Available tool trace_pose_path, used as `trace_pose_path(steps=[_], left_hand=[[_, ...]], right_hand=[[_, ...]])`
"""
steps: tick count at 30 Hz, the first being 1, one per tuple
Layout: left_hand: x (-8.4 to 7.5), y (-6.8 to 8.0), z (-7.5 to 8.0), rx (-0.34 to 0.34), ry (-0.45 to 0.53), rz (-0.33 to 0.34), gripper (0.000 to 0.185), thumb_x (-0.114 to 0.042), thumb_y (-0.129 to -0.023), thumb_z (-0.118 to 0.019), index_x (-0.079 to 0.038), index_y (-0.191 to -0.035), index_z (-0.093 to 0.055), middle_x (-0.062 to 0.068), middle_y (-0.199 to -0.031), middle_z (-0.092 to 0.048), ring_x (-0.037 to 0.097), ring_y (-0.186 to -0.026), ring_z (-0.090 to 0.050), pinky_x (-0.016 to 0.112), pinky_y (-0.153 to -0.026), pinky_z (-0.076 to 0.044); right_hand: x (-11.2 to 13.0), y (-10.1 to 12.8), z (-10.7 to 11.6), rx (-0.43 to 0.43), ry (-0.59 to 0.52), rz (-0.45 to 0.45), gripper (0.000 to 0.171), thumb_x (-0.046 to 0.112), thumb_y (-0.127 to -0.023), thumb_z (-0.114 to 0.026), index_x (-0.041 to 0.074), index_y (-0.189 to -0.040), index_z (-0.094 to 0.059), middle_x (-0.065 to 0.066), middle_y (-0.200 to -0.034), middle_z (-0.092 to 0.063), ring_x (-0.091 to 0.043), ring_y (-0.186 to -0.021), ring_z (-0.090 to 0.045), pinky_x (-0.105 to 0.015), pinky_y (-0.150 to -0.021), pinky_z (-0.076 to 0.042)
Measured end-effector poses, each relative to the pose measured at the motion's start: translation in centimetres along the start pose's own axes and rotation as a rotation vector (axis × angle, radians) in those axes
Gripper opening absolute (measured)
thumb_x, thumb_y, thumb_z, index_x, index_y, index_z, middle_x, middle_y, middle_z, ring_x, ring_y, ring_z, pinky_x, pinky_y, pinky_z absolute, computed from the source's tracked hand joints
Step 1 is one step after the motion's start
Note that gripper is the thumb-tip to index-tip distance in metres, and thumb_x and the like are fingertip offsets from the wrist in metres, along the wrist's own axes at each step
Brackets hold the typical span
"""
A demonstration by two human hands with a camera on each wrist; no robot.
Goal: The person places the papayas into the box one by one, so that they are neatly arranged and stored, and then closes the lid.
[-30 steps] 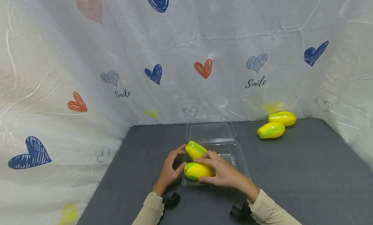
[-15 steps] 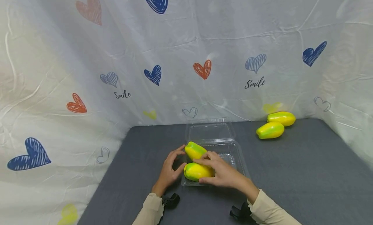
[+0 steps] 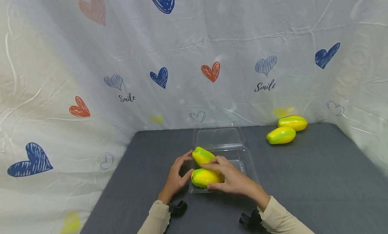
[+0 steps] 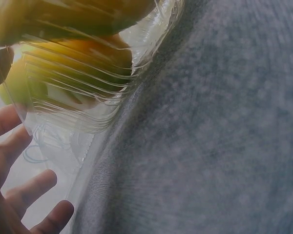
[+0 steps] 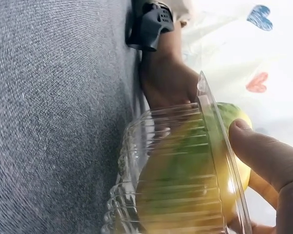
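Observation:
In the head view, two yellow-green papayas, a near one point(image 3: 203, 178) and a far one point(image 3: 201, 155), lie side by side in the left part of a clear plastic clamshell container point(image 3: 251, 165). My right hand point(image 3: 234, 179) holds the near papaya from the right, thumb on its near side and fingers over its top. My left hand point(image 3: 175, 176) is at the container's left side, its thumb by the near papaya and a fingertip by the far one. The left wrist view shows the left fingers point(image 4: 36, 190) spread, with some against the container wall. Through the ribbed plastic the right wrist view shows a papaya point(image 5: 180, 180).
The container's hinged lid point(image 3: 218, 136) lies back toward the curtain point(image 3: 182, 102) with printed hearts. Two more papayas, one in front point(image 3: 281, 135) and one behind point(image 3: 293, 123), lie touching at the back right of the grey tabletop point(image 3: 303, 180).

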State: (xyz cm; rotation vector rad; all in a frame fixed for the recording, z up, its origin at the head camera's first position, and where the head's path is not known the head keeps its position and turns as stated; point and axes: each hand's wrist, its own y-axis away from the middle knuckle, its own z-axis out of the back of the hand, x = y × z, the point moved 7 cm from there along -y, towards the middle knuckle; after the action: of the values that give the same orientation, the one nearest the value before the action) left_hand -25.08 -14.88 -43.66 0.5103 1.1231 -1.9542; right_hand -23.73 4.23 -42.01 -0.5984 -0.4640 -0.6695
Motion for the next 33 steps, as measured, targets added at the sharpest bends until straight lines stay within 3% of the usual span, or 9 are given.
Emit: trace_pose_path(steps=[4, 8, 13, 20, 24, 28, 33], left_hand=[[0.4, 0.1, -0.1, 0.003, 0.001, 0.011, 0.035, -0.005, -0.091, -0.069, 0.002, -0.125, -0.061, 0.021, -0.152, -0.052, 0.043, -0.134, -0.051, 0.066, -0.097, -0.046], [2.1, 0.3, -0.6, -0.009, -0.007, 0.015, 0.037, -0.005, -0.09, -0.069, 0.001, -0.126, -0.061, 0.019, -0.153, -0.051, 0.044, -0.136, -0.05, 0.067, -0.097, -0.045], [3.8, 0.4, -1.0, -0.02, -0.014, 0.025, 0.037, -0.011, -0.091, -0.071, -0.012, -0.128, -0.062, 0.009, -0.155, -0.051, 0.036, -0.138, -0.051, 0.063, -0.097, -0.046], [4.3, 0.5, -1.0, -0.009, -0.003, 0.026, 0.037, -0.021, -0.093, -0.07, -0.027, -0.128, -0.061, -0.001, -0.157, -0.05, 0.028, -0.14, -0.05, 0.059, -0.099, -0.046], [4.3, 0.5, -1.0, -0.012, -0.014, 0.038, 0.037, -0.02, -0.092, -0.071, -0.024, -0.128, -0.061, 0.0, -0.156, -0.05, 0.029, -0.14, -0.05, 0.06, -0.1, -0.046], [4.0, 0.5, -1.1, -0.019, -0.024, 0.048, 0.038, -0.013, -0.091, -0.071, -0.013, -0.128, -0.062, 0.008, -0.156, -0.05, 0.035, -0.139, -0.05, 0.064, -0.099, -0.045], [2.1, 0.3, -0.7, -0.006, -0.016, 0.054, 0.037, -0.007, -0.091, -0.069, -0.004, -0.127, -0.062, 0.018, -0.154, -0.05, 0.042, -0.138, -0.049, 0.066, -0.099, -0.045]], right_hand=[[0.0, 0.0, 0.3, -0.006, 0.006, -0.001, 0.064, 0.039, -0.086, -0.081, 0.021, -0.144, -0.059, 0.0, -0.126, -0.058, -0.015, -0.113, -0.051, -0.036, -0.09, -0.049], [-0.1, 0.1, 0.6, -0.009, -0.004, -0.008, 0.061, 0.039, -0.087, -0.08, 0.022, -0.142, -0.061, 0.0, -0.127, -0.058, -0.017, -0.114, -0.051, -0.037, -0.089, -0.049], [-0.4, 0.2, 0.8, -0.002, -0.022, -0.022, 0.057, 0.038, -0.089, -0.079, 0.021, -0.14, -0.063, 0.001, -0.129, -0.057, -0.018, -0.116, -0.051, -0.038, -0.09, -0.049], [-0.6, 0.3, 1.4, -0.006, -0.025, -0.041, 0.054, 0.037, -0.089, -0.078, 0.022, -0.138, -0.064, 0.001, -0.129, -0.058, -0.019, -0.118, -0.053, -0.043, -0.093, -0.05], [-0.6, 0.3, 1.7, -0.009, -0.02, -0.041, 0.053, 0.039, -0.09, -0.077, 0.022, -0.138, -0.064, 0.002, -0.131, -0.059, -0.019, -0.118, -0.053, -0.044, -0.093, -0.051], [-0.7, 0.4, 2.0, -0.013, -0.017, -0.031, 0.052, 0.04, -0.09, -0.076, 0.021, -0.137, -0.065, 0.003, -0.13, -0.059, -0.018, -0.117, -0.053, -0.044, -0.094, -0.05], [-0.7, 0.4, 2.4, -0.019, -0.013, -0.024, 0.051, 0.041, -0.091, -0.076, 0.02, -0.136, -0.066, 0.003, -0.128, -0.061, -0.017, -0.116, -0.055, -0.044, -0.094, -0.05]])
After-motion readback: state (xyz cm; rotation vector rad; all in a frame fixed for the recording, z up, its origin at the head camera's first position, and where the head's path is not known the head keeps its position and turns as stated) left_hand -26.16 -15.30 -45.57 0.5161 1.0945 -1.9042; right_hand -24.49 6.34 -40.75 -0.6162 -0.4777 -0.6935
